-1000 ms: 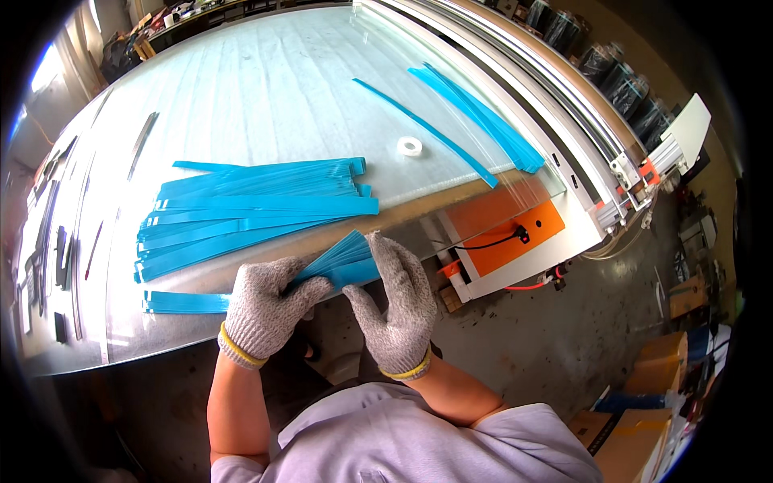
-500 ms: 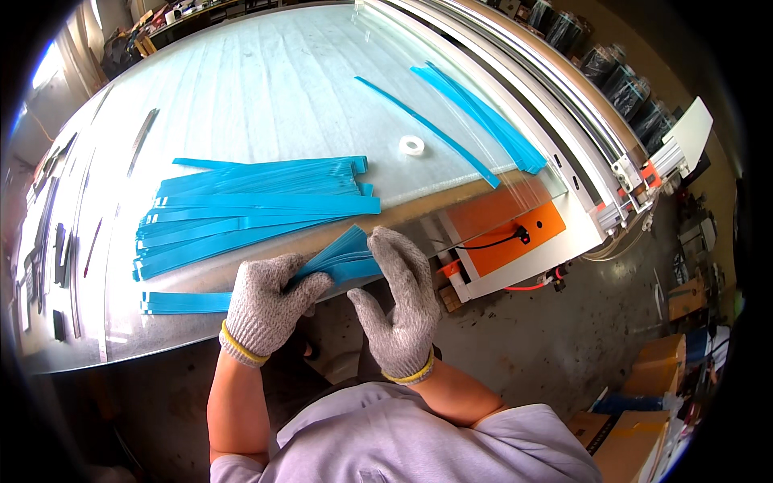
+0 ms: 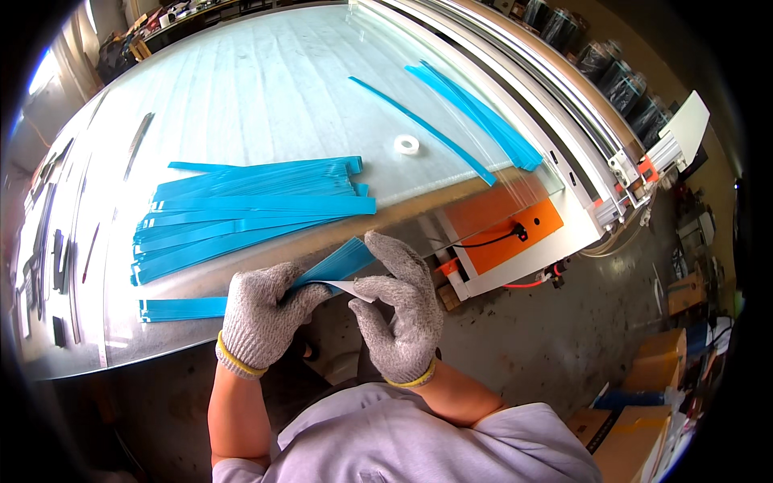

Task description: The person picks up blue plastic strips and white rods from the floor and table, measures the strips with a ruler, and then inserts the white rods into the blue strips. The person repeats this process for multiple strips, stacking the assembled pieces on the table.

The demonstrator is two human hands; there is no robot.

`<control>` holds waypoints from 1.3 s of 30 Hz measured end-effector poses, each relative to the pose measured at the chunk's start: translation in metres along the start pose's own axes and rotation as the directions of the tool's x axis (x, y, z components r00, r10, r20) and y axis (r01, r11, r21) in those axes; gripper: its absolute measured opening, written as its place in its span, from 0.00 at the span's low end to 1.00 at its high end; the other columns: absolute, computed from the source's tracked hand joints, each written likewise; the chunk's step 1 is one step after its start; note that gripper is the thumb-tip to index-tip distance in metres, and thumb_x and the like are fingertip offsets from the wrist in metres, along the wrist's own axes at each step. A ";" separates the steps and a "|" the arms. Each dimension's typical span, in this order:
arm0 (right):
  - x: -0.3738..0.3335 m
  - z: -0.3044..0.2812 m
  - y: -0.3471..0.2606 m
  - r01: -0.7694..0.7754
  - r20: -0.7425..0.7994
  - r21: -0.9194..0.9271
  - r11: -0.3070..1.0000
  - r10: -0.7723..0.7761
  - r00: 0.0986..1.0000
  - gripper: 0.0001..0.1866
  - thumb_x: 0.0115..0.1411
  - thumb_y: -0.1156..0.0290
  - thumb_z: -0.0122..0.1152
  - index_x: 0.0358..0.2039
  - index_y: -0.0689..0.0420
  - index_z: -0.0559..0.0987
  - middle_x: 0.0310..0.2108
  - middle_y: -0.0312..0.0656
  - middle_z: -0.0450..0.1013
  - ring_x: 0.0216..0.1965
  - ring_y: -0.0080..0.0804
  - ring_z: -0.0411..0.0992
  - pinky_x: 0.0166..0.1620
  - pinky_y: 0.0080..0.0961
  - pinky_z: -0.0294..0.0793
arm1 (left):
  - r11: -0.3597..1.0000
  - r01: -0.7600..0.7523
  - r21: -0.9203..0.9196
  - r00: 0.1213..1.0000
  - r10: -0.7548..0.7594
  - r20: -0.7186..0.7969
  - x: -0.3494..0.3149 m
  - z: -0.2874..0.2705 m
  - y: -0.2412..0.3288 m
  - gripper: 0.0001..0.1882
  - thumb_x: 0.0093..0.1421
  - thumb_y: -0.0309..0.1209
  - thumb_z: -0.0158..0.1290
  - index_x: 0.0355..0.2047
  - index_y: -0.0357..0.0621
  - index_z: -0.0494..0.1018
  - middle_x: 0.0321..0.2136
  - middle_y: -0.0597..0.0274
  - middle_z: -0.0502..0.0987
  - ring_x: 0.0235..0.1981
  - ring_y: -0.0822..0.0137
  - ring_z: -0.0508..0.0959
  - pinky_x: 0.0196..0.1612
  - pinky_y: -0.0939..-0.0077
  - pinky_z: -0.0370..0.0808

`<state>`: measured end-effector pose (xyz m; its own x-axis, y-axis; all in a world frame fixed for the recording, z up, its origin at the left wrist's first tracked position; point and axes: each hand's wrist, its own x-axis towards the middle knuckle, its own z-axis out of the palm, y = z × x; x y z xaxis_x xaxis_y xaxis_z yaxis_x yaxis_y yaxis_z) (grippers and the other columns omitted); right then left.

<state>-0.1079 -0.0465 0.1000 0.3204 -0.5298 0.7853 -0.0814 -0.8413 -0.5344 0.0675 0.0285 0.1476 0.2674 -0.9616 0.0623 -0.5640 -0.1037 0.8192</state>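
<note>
My left hand (image 3: 264, 318), in a grey knit glove with a yellow cuff, is closed around a bundle of blue strips (image 3: 334, 262) just over the table's near edge. The strips stick out to the right from between thumb and fingers. One pale strip face (image 3: 348, 286) is bent away from the bundle. My right hand (image 3: 400, 322), gloved alike, is at the bundle's free end, fingers apart. Its forefinger touches the blue end, and another finger lies against the pale strip. Beyond my left hand a large pile of blue strips (image 3: 250, 213) rests on the table.
More blue strips (image 3: 479, 117) and a white tape roll (image 3: 407, 145) lie on the glass-topped table (image 3: 266, 88). A white rail machine (image 3: 555, 137) runs along the right side, with an orange plate (image 3: 515, 233) at its near corner. Cardboard boxes (image 3: 628, 439) stand on the floor.
My right fingers have bent inward, and a strip's pale face now shows, folded away from the bundle. My left hand keeps its hold, slightly lower in view.
</note>
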 end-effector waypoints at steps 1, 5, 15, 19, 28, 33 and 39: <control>0.001 -0.001 -0.001 0.002 0.002 -0.004 1.000 -0.002 1.000 0.19 0.53 0.81 0.72 0.46 0.58 0.79 0.61 0.54 0.72 0.60 0.57 0.72 0.62 0.46 0.71 | 1.000 -0.002 -0.002 1.000 0.002 0.002 0.000 0.000 -0.001 0.12 0.61 0.31 0.66 0.38 0.34 0.82 0.21 0.51 0.80 0.19 0.66 0.81 0.26 0.71 0.76; 0.001 -0.002 -0.003 0.008 -0.005 -0.009 1.000 -0.008 1.000 0.18 0.52 0.83 0.72 0.43 0.61 0.79 0.59 0.56 0.74 0.60 0.55 0.73 0.62 0.44 0.72 | 1.000 -0.007 -0.019 1.000 0.007 0.006 0.000 0.000 -0.003 0.12 0.61 0.31 0.66 0.37 0.34 0.82 0.21 0.52 0.80 0.20 0.66 0.82 0.26 0.72 0.76; 0.001 -0.004 -0.002 0.057 0.000 -0.061 0.997 -0.057 0.998 0.21 0.52 0.83 0.72 0.47 0.61 0.79 0.57 0.55 0.75 0.57 0.54 0.75 0.60 0.44 0.74 | 0.998 -0.026 -0.055 1.000 0.026 -0.010 0.000 0.002 -0.005 0.11 0.61 0.31 0.66 0.37 0.34 0.82 0.21 0.51 0.81 0.19 0.66 0.82 0.25 0.72 0.76; 0.003 0.000 0.007 -0.089 -0.021 0.051 0.995 0.090 0.996 0.26 0.53 0.83 0.72 0.53 0.62 0.77 0.54 0.53 0.77 0.52 0.48 0.78 0.57 0.38 0.76 | 0.982 -0.123 0.145 0.991 0.129 -0.028 0.004 0.004 -0.009 0.09 0.62 0.33 0.63 0.33 0.38 0.80 0.20 0.52 0.78 0.22 0.56 0.81 0.28 0.62 0.76; 0.002 0.006 0.052 -0.229 0.159 -0.063 0.971 0.236 0.959 0.10 0.54 0.85 0.69 0.37 0.61 0.84 0.43 0.43 0.80 0.47 0.40 0.77 0.50 0.32 0.76 | 0.728 -0.285 0.623 0.897 0.432 -0.094 0.022 0.032 -0.041 0.08 0.56 0.33 0.62 0.36 0.48 0.81 0.35 0.57 0.77 0.41 0.51 0.77 0.46 0.56 0.72; 0.002 0.007 0.055 -0.264 0.187 -0.114 0.958 0.281 0.941 0.24 0.53 0.86 0.62 0.51 0.58 0.78 0.55 0.49 0.74 0.59 0.49 0.72 0.61 0.40 0.72 | 0.676 -0.278 0.683 0.891 0.446 -0.078 0.024 0.040 -0.043 0.15 0.55 0.30 0.61 0.44 0.49 0.82 0.35 0.60 0.77 0.41 0.55 0.76 0.45 0.58 0.72; -0.008 0.020 0.056 -0.476 0.214 0.399 0.784 0.425 0.880 0.46 0.51 0.97 0.43 0.73 0.59 0.60 0.72 0.50 0.60 0.73 0.42 0.59 0.72 0.34 0.62 | 0.636 -0.273 0.722 0.896 0.441 -0.050 0.025 0.042 -0.043 0.16 0.56 0.30 0.59 0.45 0.47 0.81 0.35 0.60 0.77 0.41 0.55 0.76 0.45 0.58 0.72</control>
<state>-0.0958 -0.0875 0.0576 0.4496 -0.8002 0.3968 0.1599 -0.3649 -0.9172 0.0650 -0.0017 0.0901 0.0301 -0.8944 0.4462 -0.9956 0.0128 0.0930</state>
